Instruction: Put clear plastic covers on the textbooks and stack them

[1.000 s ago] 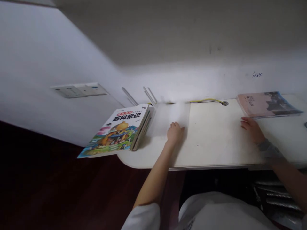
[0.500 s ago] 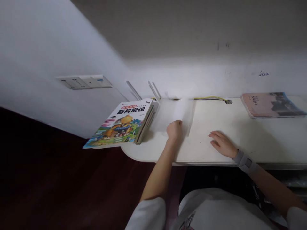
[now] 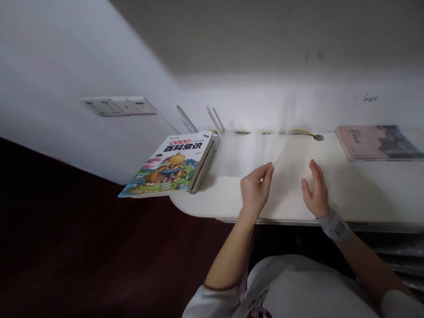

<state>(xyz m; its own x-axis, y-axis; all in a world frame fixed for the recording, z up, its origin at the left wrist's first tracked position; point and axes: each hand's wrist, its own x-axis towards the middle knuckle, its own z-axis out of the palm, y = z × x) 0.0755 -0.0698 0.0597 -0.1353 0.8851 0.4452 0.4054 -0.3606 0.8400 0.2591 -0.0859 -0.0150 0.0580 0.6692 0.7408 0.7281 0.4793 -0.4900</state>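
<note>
Over the white desk [image 3: 195,205], my left hand [image 3: 255,187] is closed in a pinch, thumb against forefinger. Between its fingertips is the edge of a clear plastic sheet [image 3: 285,154], faint and blurred, spreading up and to the right. My right hand [image 3: 316,187] is open on the other side of that sheet, thumb and fingers apart; whether it touches the plastic I cannot tell. Another pale, see-through sheet [image 3: 235,154] lies flat on the desk behind my left hand, beside a stack of books [image 3: 168,165] with a colourful illustrated cover on top.
Pink-covered books [image 3: 374,141] lie at the desk's right. A yellow cable [image 3: 303,131] runs along the wall to a round desk hole [image 3: 318,138]. Thin grey rods [image 3: 215,118] stand behind the book stack, which overhangs the desk's left end. Wall sockets [image 3: 119,107] are on the left.
My left hand has risen and moved right, bringing the plastic sheet with it. My right hand has lifted off the desk and turned upright, fingers pointing away from me.
</note>
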